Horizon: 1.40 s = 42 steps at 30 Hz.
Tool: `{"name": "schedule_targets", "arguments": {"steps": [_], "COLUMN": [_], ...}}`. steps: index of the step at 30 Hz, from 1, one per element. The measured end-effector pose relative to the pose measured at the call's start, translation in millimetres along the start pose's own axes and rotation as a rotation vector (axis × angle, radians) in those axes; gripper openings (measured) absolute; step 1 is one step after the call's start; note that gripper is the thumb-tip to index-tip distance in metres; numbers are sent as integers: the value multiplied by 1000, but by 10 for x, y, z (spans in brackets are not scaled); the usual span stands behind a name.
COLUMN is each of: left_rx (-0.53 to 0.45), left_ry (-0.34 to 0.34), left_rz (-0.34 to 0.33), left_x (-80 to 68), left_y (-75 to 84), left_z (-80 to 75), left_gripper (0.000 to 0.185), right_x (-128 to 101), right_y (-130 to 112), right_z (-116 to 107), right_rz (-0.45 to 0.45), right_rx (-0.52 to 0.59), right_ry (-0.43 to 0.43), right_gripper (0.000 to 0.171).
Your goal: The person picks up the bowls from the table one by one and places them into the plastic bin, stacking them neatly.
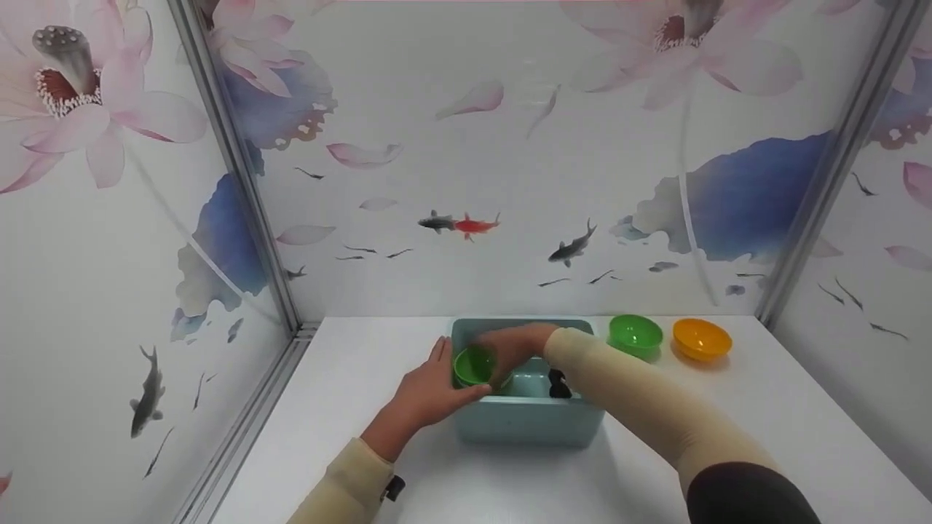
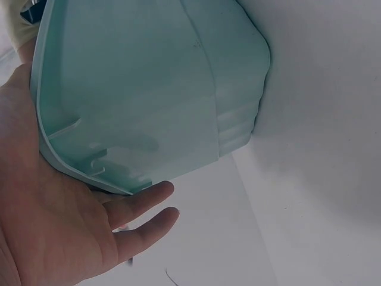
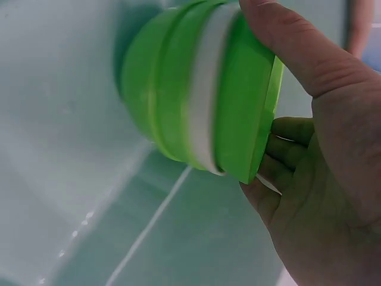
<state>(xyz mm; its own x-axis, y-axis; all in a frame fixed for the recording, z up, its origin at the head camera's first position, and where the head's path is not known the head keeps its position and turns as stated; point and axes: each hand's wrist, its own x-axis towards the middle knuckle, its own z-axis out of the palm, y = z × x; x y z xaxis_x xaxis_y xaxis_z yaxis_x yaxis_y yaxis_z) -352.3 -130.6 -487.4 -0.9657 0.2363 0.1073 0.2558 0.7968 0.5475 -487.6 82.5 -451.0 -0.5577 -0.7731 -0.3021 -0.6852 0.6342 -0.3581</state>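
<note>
From my remote seat, the head view shows me the right hand (image 1: 510, 353) reaching down into the teal bin (image 1: 528, 423), its fingers mostly hidden from that angle. It has hold of a stack of bowls (image 1: 473, 365) at the left end of the bin, inside the walls; from above I see chiefly the green inside of the top one.

The right wrist view fills in what the head camera hides: several green layers with one white band (image 3: 208, 89) between them, and the thumb and fingers pinching the outermost green bowl near its rim from two sides. The rounded base sits close to the bin's inner surface, but I can't tell whether it touches.

The left hand (image 1: 435, 388) is spread, not gripping, by the bin's near left corner. The left wrist view gives me its palm up against the bin's rim, two fingers stretched out past the corner, and small ribs (image 2: 98, 164) on the outer wall beneath the rim, which I can't make out from the head.

Only the head view gives me the loose green bowl (image 1: 636, 335) and the orange bowl (image 1: 701, 339), side by side on the white table (image 1: 735, 429), right of the bin.
</note>
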Motion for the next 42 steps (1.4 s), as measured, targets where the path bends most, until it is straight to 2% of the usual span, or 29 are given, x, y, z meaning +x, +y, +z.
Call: {"name": "schedule_targets", "arguments": {"steps": [5, 11, 16, 20, 27, 35, 42], "left_rx": [-6, 2, 20, 18, 10, 26, 27], "left_ry": [3, 6, 8, 10, 0, 10, 10], "left_rz": [-4, 8, 24, 29, 20, 16, 12], "left_x": [-2, -2, 8, 12, 7, 40, 49], "left_y": [3, -6, -10, -9, 0, -18, -32], "left_z": [16, 22, 22, 28, 40, 29, 33], "left_gripper": [126, 125, 125, 125, 127, 125, 124], "right_x": [10, -1, 1, -3, -65, -238, -549], "right_y": [49, 42, 45, 53, 52, 28, 36], "right_z": [73, 85, 89, 90, 73, -165, -346], "right_rz": [8, -31, -35, -37, 25, -8, 0], "right_rx": [-17, -14, -63, -41, -26, 22, 60], "right_ry": [14, 18, 33, 38, 37, 90, 160], "right_gripper": [87, 80, 87, 90, 105, 103, 99]}}
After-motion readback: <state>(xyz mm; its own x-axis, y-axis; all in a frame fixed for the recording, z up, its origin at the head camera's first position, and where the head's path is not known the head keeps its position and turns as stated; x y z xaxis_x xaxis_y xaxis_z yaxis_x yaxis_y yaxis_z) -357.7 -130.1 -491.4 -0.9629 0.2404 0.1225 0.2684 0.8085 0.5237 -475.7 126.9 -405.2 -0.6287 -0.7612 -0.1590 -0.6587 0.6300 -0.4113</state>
